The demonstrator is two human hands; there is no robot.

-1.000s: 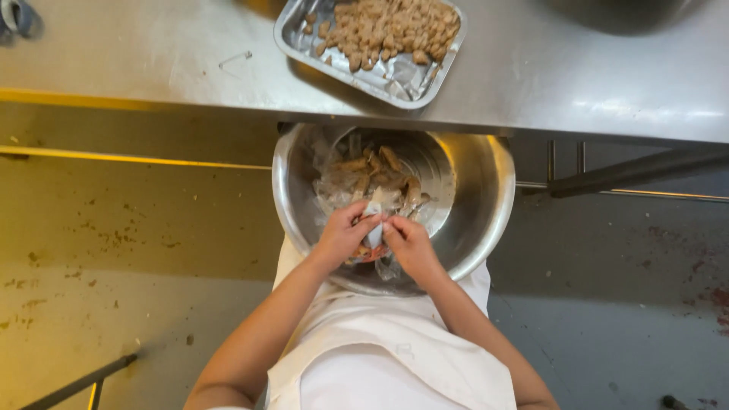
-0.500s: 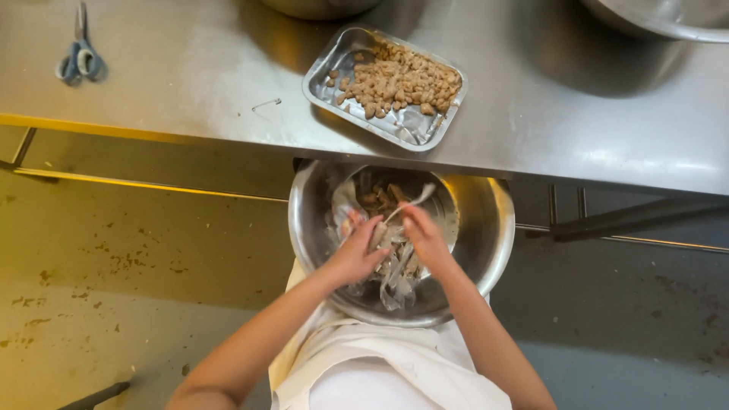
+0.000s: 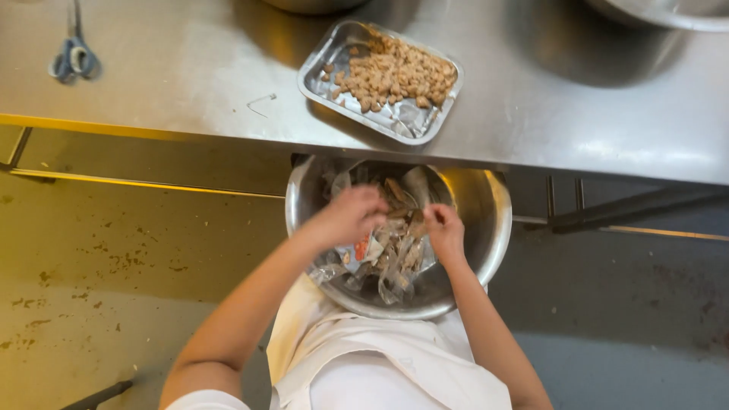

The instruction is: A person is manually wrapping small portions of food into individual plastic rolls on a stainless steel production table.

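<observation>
Both hands working over round steel bowl on lap: left hand and right hand each pinching clear plastic wrappers, grips closed.

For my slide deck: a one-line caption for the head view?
Both hands, left and right, handle clear wrappers in a steel bowl below a foil tray.

Crumpled clear wrappers in bowl

Bare forearms, no gloves or rings — a white apron and short white sleeves.
</observation>
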